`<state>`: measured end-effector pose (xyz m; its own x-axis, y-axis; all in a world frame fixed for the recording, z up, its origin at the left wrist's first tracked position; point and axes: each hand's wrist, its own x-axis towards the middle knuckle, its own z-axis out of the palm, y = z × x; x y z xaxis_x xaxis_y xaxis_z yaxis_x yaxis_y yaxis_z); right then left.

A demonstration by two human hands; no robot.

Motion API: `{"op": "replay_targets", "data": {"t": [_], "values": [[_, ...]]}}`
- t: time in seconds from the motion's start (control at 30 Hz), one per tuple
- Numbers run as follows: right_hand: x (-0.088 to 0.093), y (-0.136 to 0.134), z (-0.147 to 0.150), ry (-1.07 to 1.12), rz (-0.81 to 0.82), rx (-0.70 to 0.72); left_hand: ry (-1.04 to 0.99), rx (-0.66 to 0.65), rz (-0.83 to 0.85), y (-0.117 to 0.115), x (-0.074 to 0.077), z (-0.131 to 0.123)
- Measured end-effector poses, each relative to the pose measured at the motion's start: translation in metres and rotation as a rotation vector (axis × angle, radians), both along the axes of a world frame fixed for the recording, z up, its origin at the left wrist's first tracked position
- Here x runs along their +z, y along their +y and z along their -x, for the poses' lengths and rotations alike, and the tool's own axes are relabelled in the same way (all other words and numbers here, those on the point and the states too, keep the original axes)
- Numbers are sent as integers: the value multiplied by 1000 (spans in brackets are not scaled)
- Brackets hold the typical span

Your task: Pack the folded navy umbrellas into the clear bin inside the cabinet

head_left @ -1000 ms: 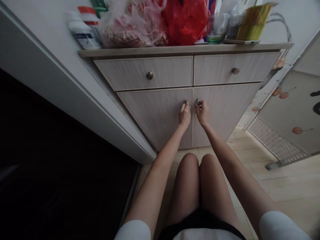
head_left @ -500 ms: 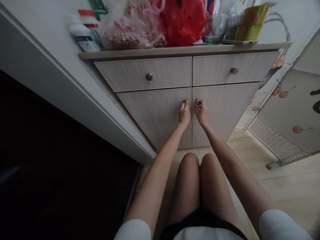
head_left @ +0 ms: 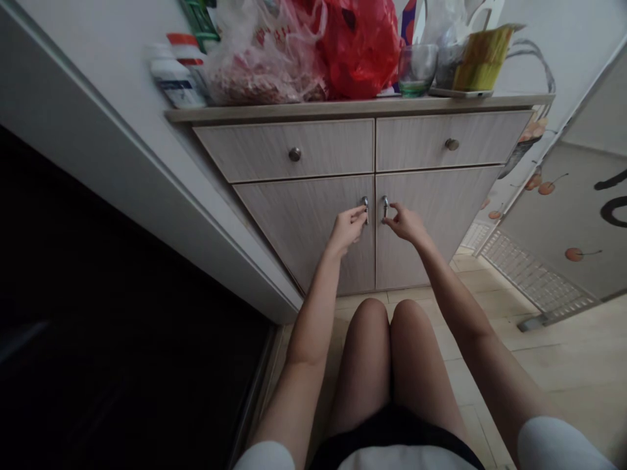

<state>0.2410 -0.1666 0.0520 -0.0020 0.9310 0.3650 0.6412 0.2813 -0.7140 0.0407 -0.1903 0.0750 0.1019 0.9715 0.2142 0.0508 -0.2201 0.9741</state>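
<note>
Cabinet doors (head_left: pixel 298 228) shut; metal handles (head_left: pixel 365 210) upright. Left hand (head_left: pixel 347 230) and right hand (head_left: pixel 404 223) at the handles, fingers close; grasp or release: cannot tell.

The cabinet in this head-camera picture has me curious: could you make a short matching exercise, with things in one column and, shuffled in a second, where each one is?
Things:
1. Left hand
2. Right hand
3. Glass tumbler
4. Round metal knob

Places:
A. On the cabinet top, beside the red plastic bag
B. On the left upper drawer
C. At the handle of the right door
D. At the handle of the left door

Pairs: 1-D, 2-C, 3-A, 4-B
</note>
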Motion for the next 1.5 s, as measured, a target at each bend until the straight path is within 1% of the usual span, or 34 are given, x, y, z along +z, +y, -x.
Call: {"op": "replay_targets", "data": {"t": [0.07,0.1,0.13,0.17,0.2,0.23,0.27,0.33,0.4,0.47,0.6,0.73,0.8,0.87,0.97,1.07,1.13,1.17,1.2,1.23,1.27,1.33,1.37,1.4,1.43,1.5], "values": [[13,-26,-13,121,169,266,-251,-206,167,-18,5,17],[18,-39,-18,204,248,411,-366,-265,223,-27,7,24],[23,-50,-23,298,308,541,-477,-283,246,-33,7,29],[26,-60,-25,399,341,644,-573,-273,240,-39,6,32],[27,-68,-27,504,343,708,-646,-249,214,-43,3,33],[27,-73,-27,610,318,734,-697,-221,175,-44,0,33],[24,-75,-26,712,278,725,-727,-198,136,-45,-6,31],[15,-73,-22,874,209,655,-750,-172,87,-43,-18,25],[1,-64,-18,988,189,594,-757,-153,76,-38,-32,18],[-15,-55,-14,1078,200,577,-765,-143,95,-35,-45,12],[-40,-43,-10,1180,224,561,-769,-123,161,-31,-65,5],[-53,-37,-5,1199,170,540,-819,-131,156,-28,-81,2],[-55,-35,-3,1184,146,537,-832,-141,144,-27,-86,0],[-57,-33,-3,1164,144,528,-814,-132,148,-25,-87,0],[-58,-33,-4,1141,156,518,-800,-118,155,-25,-84,1],[-58,-31,-7,1090,134,504,-800,-163,157,-25,-80,3],[-57,-25,-7,1017,100,436,-715,-192,178,-20,-78,2],[-56,-21,-6,963,75,371,-638,-181,188,-16,-77,1],[-55,-15,-5,891,39,285,-542,-139,191,-10,-76,-2],[-55,-9,-3,800,-10,186,-434,-58,180,-3,-74,-6],[-54,-1,0,695,-70,85,-316,51,150,6,-72,-11],[-52,16,8,476,-193,-70,-74,286,40,25,-69,-23],[-51,25,12,384,-238,-109,37,369,-23,35,-67,-29],[-50,34,17,315,-262,-124,133,411,-79,44,-66,-35],[-50,42,21,271,-265,-126,209,419,-122,52,-65,-41],[-50,54,29,234,-232,-120,311,392,-163,64,-66,-47]]}}
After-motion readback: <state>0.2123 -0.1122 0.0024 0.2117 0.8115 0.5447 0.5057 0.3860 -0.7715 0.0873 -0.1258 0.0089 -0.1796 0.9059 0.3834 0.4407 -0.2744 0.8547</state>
